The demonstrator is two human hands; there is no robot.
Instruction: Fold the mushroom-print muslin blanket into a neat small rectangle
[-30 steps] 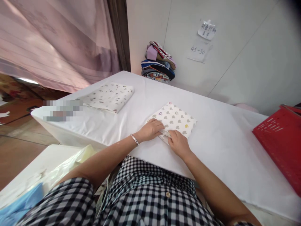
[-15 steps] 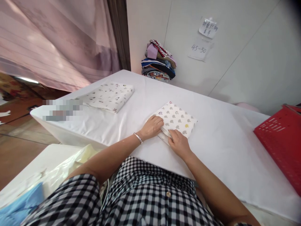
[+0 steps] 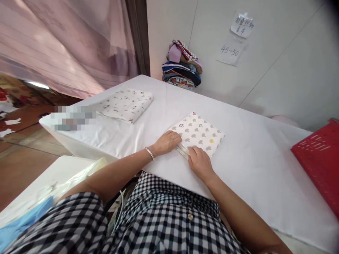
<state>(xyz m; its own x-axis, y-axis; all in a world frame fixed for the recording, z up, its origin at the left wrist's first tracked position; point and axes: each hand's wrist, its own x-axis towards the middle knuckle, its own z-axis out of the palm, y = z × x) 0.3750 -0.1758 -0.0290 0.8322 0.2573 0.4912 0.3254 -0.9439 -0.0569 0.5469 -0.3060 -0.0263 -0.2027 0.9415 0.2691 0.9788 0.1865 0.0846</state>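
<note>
A folded white cloth with grey and coloured prints (image 3: 201,133) lies on the white-covered table (image 3: 251,158) in front of me. My left hand (image 3: 167,141) rests on its near left corner, fingers curled over the folded edge. My right hand (image 3: 199,163) is at the near edge beside it, fingers closed on the layered edge of the cloth. A silver bracelet sits on my left wrist.
A second folded printed cloth (image 3: 127,104) lies at the table's far left. A stack of coloured fabrics (image 3: 182,68) stands against the wall at the back. A red plastic basket (image 3: 321,160) sits at the right edge. Plastic-wrapped items (image 3: 53,197) lie on a low surface at left.
Both hands stay on the near edge of the folded cloth, with only a slight shift of the fingers. The camera has tilted a little.
</note>
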